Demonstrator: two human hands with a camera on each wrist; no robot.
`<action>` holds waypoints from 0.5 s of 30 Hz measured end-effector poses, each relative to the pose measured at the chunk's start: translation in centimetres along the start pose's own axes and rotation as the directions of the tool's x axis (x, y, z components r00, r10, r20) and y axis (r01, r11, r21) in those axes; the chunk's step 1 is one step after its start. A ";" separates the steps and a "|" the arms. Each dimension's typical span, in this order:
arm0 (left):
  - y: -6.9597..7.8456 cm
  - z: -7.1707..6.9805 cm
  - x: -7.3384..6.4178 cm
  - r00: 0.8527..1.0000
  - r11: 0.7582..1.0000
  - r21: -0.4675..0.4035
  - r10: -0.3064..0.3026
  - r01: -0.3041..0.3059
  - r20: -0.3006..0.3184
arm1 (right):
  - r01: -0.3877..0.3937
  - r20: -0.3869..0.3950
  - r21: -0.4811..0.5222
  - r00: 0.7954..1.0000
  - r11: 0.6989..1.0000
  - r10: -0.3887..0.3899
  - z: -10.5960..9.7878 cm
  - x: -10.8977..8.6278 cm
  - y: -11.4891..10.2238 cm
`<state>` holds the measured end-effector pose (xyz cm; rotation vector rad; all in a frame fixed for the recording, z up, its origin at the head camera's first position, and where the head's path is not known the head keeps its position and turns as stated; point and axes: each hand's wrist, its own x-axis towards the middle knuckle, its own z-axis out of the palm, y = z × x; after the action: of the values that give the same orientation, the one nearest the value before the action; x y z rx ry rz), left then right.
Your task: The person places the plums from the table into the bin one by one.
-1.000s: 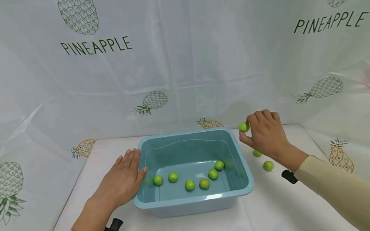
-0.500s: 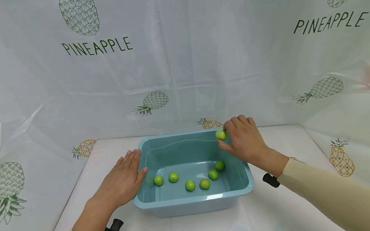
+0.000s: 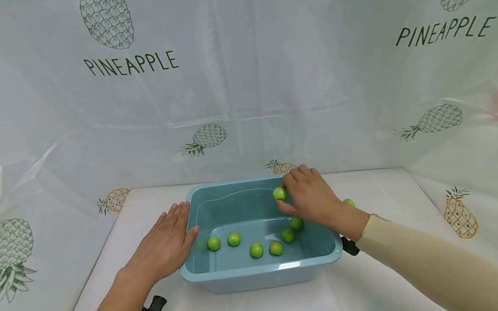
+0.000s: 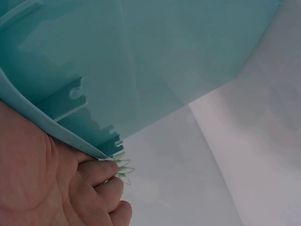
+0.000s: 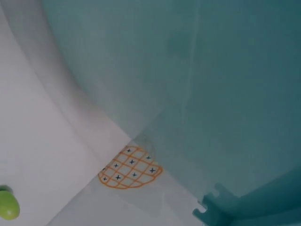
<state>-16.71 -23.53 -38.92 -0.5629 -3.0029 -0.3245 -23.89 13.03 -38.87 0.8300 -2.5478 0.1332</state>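
Protruding leftward from right grip (image 3: 310, 197): green fruit (image 3: 279, 193)

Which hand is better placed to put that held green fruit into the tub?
Probably the right hand: it pinches the green fruit, which appears to be over the tub. The left hand lies flat against the tub's left side, away from that fruit, and holds none.
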 end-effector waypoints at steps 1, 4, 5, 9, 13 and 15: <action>0.0 0.0 0.0 1.000 1.000 0.000 0.001 -0.001 -0.001 | -0.002 0.015 0.005 1.000 1.000 0.002 0.1 0.0 -0.2; 0.0 0.0 0.0 1.000 1.000 0.000 0.001 -0.001 -0.002 | -0.003 0.048 0.012 0.999 1.000 0.003 0.3 0.2 -0.6; 0.0 0.0 0.0 1.000 1.000 0.000 0.001 -0.001 -0.002 | -0.003 0.053 0.014 0.999 1.000 0.002 0.3 0.2 -0.7; 0.0 0.1 0.0 1.000 1.000 -0.004 -0.002 0.002 0.001 | 0.012 0.047 0.025 0.999 1.000 -0.014 0.7 0.3 -1.2; 0.0 0.1 0.0 1.000 1.000 -0.009 -0.004 0.004 0.005 | 0.038 0.035 0.033 0.999 0.999 -0.039 1.0 0.3 -1.5; 0.1 0.0 0.0 1.000 1.000 -0.010 -0.003 0.003 0.006 | 0.044 0.044 0.024 0.998 0.999 -0.045 1.1 0.3 -1.5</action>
<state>-16.74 -23.46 -38.96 -0.5604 -3.0096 -0.3384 -23.62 11.39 -39.83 0.9073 -2.5721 0.1318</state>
